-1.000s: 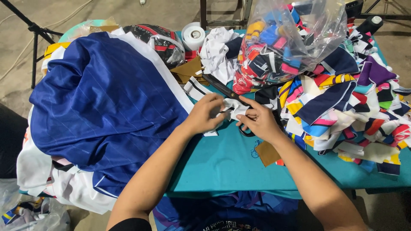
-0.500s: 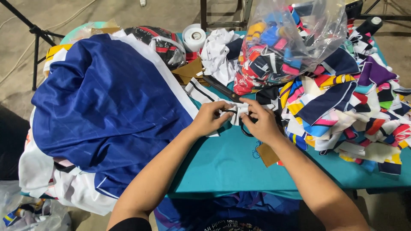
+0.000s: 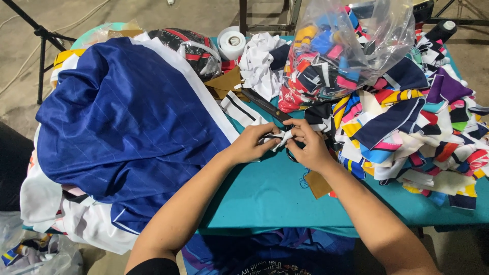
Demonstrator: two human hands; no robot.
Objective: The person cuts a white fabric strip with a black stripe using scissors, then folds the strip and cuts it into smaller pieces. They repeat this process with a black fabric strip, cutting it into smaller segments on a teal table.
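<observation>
**Small white fabric piece pinched between both hands over the teal worktop**

The small white fabric piece (image 3: 279,138), edged in black, is sitting at the middle of the worktop (image 3: 265,196), and you are holding it just above the teal surface. Your left hand (image 3: 253,143) is gripping its left end, fingers (image 3: 268,131) curled tight around the cloth. Your right hand (image 3: 308,144) is meeting it from the other side, with the fingertips pressing down on the piece and the thumb tucked under, so both hands are clenching the same scrap and nearly touching each other.

A brown cardboard tag (image 3: 318,183) is lying just under your right wrist. A dark strip (image 3: 265,105) is running diagonally toward your hands from behind. The big blue garment (image 3: 127,127) is draping over the left side of the worktop, and the heap of multicoloured fabric offcuts (image 3: 407,132) is piling up to your right, with a clear plastic bag (image 3: 346,48) of more scraps behind it and a white tape roll (image 3: 232,43) further back.

Your fingers are covering most of the piece, so its full shape is hard to make out. A dark object under your right palm is hidden too far to identify.
</observation>
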